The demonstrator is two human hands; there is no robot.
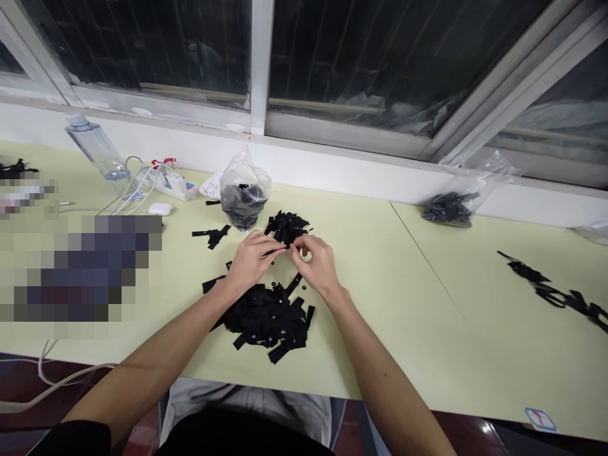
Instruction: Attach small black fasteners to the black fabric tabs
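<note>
My left hand [251, 258] pinches a small black fabric strip [274, 251] between thumb and fingertips. Close beside it, my right hand [317, 263] is closed in a pinch at the strip's right end; the fingers partly hide it. Just beyond my fingertips lies a small heap of black strips [286, 225]. Below my hands, between my forearms, spreads a larger pile of black fabric strips [270, 316], some with small white marks. A tiny black ring [304, 287] rests on the table right of that pile.
A clear bag of black pieces [244, 199] stands behind the heap, with loose strips [212, 236] to its left. Further left are a white case [160, 209], a power strip [173, 183] and a bottle [97, 149]. Another bag [449, 208] and black straps [551, 288] lie right.
</note>
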